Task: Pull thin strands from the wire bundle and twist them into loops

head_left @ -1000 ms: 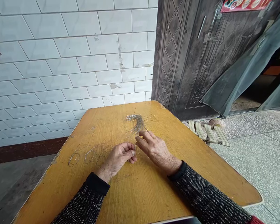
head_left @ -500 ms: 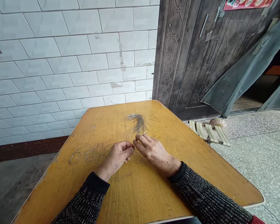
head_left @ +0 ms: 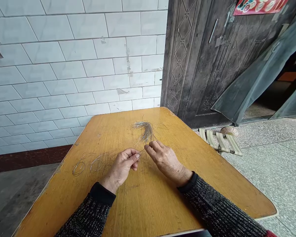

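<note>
My left hand (head_left: 122, 168) is closed in a pinch, thumb against forefinger, on a thin wire (head_left: 142, 151). The wire shows as a fine curved line in the small gap between my hands. At its other side my right hand (head_left: 165, 162) is also closed, its fingertips pinching the wire. Just beyond my right fingers lies a loose bundle of thin silvery wires (head_left: 147, 131), bent over with frayed ends. To the left of my left hand rest a wire coil (head_left: 79, 168) and another wire coil (head_left: 96, 164); a third coil is partly hidden behind that hand.
Everything lies on a yellow-brown wooden table (head_left: 148, 204) with worn edges. Behind it is a white tiled wall (head_left: 71, 59), and to the right a dark carved door (head_left: 199, 65). A low strapped stool (head_left: 220, 141) stands by the table's right side.
My hands have moved slightly apart, the right one shifting a little right. More of the wire now shows between them. The bundle and coils lie as before.
</note>
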